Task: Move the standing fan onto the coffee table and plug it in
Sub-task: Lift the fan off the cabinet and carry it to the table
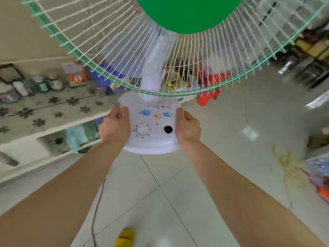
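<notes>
**Fan held up by its base, beside the low table**

We are holding the fan off the floor, gripping its white base from both sides. It is looking like this: a rounded white base with flower stickers in blue and pink, a white dial on the left, a black knob on the right, a short white neck rising to a wide wire cage with a green rim, and a green hub filling the top of the view. Our left hand is wrapping its fingers around the base's left edge, and our right hand is clasping the right edge, both closed on the plastic.

The coffee table, covered in a flower-patterned cloth, is sitting just to the left, touching or nearly touching the base. Jars and bottles are crowding its far end. A thin black cord is trailing over the tiled floor below. Something red, blurred, is showing behind the cage, and a yellow slipper is showing at the bottom.
</notes>
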